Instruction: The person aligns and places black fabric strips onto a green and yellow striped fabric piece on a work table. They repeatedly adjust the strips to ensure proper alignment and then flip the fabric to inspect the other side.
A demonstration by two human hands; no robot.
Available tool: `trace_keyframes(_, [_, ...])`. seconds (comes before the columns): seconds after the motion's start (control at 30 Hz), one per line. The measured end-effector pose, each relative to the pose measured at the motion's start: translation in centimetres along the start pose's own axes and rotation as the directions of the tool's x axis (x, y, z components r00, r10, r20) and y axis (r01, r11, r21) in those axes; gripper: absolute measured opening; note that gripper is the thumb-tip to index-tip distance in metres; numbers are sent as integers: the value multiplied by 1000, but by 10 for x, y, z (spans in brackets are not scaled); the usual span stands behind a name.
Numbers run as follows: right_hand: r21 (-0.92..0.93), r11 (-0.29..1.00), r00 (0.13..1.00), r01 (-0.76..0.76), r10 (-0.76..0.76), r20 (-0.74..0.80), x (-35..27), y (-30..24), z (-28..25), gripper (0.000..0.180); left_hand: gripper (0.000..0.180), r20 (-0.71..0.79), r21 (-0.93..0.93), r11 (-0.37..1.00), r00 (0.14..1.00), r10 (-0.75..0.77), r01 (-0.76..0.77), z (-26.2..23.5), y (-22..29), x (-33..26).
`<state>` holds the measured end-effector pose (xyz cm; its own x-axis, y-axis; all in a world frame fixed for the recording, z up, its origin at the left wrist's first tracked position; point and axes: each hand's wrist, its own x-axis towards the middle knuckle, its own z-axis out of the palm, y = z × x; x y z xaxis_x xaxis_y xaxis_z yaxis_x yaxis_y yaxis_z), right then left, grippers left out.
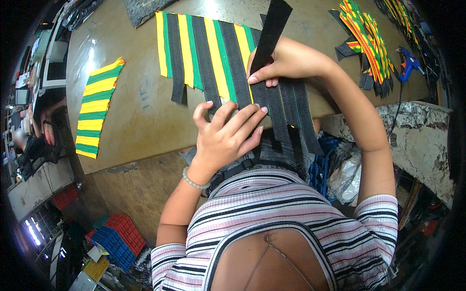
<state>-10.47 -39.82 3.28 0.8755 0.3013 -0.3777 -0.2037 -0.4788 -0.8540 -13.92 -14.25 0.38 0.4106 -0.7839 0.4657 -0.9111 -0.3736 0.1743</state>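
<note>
A striped cloth panel (196,53) of yellow and green bands lies on the table in front of me, with black woven strips laid across it. Several of these strips run past its near edge and hang toward my lap. My right hand (293,60) pinches a black strip (273,31) between thumb and fingers; its free end stands up above the panel. On the near side, my left hand (228,128) rests with spread fingers, the tips touching the strips and the panel's edge. Part of the panel is hidden beneath my right hand.
A smaller yellow-and-green striped piece (99,109) lies on the brown table (141,131) to the left. At right are a bundle of striped straps (366,46) and a blue glue gun (410,64) with a cord. Crates (119,240) stand lower left; a person (31,150) is beyond.
</note>
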Motion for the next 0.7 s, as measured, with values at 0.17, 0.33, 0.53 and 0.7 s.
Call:
trace_keyframes(0.17, [10,1000,1000,25,-25,-11,0,6,2,21,34,-8,-3,1000,1000,6,-6,0,0,-1])
trace_keyframes(0.33, [5,1000,999,0,1,-33,-1,6,0,21,30,-41,-103,995,999,-16,12,-2,-4,-3])
trace_keyframes(0.53, [34,999,1000,26,-25,-9,-3,5,0,20,28,-67,-166,986,997,-40,28,-2,-6,-3])
trace_keyframes(0.7, [-6,1000,1000,5,-5,-12,-1,6,0,21,27,-61,-152,988,997,-39,30,-2,-5,-2])
